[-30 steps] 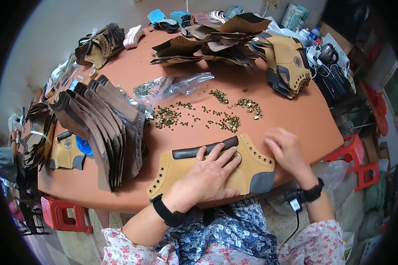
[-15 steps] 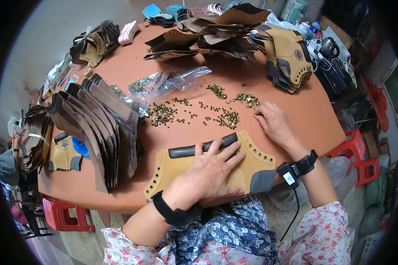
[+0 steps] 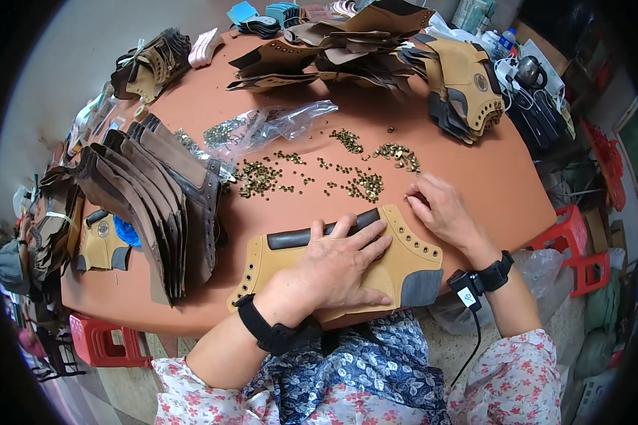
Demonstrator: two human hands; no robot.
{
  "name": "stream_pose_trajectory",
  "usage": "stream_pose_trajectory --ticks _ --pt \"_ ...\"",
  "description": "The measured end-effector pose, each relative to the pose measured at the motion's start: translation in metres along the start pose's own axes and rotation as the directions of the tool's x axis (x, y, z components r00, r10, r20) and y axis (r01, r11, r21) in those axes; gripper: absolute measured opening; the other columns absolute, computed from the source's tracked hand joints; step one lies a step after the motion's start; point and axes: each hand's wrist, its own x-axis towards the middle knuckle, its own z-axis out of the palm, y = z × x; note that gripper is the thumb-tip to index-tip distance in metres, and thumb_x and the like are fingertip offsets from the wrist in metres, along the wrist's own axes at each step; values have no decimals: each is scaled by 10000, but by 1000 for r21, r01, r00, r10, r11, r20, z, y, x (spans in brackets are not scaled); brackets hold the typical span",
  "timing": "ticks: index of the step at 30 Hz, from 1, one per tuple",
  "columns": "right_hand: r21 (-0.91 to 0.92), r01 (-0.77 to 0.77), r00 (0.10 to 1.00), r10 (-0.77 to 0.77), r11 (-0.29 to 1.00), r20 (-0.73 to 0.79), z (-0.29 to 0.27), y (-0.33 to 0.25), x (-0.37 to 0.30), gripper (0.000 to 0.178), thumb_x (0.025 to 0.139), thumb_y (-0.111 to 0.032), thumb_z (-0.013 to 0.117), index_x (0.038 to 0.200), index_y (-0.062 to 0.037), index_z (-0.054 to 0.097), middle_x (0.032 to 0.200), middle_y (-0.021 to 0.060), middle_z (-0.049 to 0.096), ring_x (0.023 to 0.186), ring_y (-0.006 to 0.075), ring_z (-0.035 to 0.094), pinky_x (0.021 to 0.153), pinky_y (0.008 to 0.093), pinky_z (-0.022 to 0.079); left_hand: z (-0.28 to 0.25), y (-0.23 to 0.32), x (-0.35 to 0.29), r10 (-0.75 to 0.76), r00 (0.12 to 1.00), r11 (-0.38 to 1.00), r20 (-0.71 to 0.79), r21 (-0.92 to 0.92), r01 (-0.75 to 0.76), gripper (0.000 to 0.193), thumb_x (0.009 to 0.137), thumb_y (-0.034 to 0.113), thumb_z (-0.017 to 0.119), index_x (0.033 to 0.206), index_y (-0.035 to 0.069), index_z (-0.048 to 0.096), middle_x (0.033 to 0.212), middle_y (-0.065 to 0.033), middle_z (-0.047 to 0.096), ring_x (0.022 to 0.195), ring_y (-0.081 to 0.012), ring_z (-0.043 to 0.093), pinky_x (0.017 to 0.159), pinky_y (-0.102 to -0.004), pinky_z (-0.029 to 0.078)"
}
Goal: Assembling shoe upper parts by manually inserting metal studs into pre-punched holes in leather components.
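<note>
A tan leather boot upper [image 3: 397, 258] with a dark padded collar, grey corner patches and a row of eyelets on each side lies at the table's near edge. My left hand [image 3: 337, 269] rests on it, open, its fingers spread across the collar. Just beyond its right eyelet row, my right hand [image 3: 438, 211] is closed in a pinch over the table. A tiny brass-coloured piece shows at its fingertips; its exact kind is too small to tell. Loose brass eyelets [image 3: 365, 185] lie in small heaps beyond the upper, with larger brass pieces [image 3: 397, 154] nearest my right hand.
A stack of brown boot uppers [image 3: 159, 205] stands at the left. More uppers [image 3: 361, 42] are piled at the back, with tan ones [image 3: 468, 85] at the back right. A clear plastic bag [image 3: 276, 127] lies beyond the eyelets. Red stools [image 3: 110, 343] stand beside the table.
My right hand has drawn slightly nearer to me, its fingers curling tighter into the pinch. My left hand stays on the boot upper.
</note>
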Motion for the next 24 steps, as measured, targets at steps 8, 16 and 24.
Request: stream_pose_trajectory --ticks 8,16,24 --pt "279 -175 981 143 944 131 -7 -18 -4 155 875 -110 628 955 16 672 857 162 669 782 289 671 719 368 534 -10 -7 8 -6 995 999 97 -47 10 979 730 714 679 1493 153 433 1580 -20 348 1293 -338 404 978 -525 360" --pt "424 -376 925 308 824 222 0 -30 -4 178 909 -130 628 982 24 682 866 150 717 763 201 693 690 320 544 -8 -7 8 -3 996 999 87 -32 6 978 734 705 680 1494 141 432 1586 -26 334 1276 -343 408 978 -519 358" --pt "216 -232 972 221 948 72 4 -34 -10 149 875 -99 634 945 24 682 872 181 688 787 330 687 704 395 543 -3 -9 6 3 999 999 47 -36 -1 956 739 687 685 1484 138 445 1582 -31 344 1275 -340 411 969 -509 356"
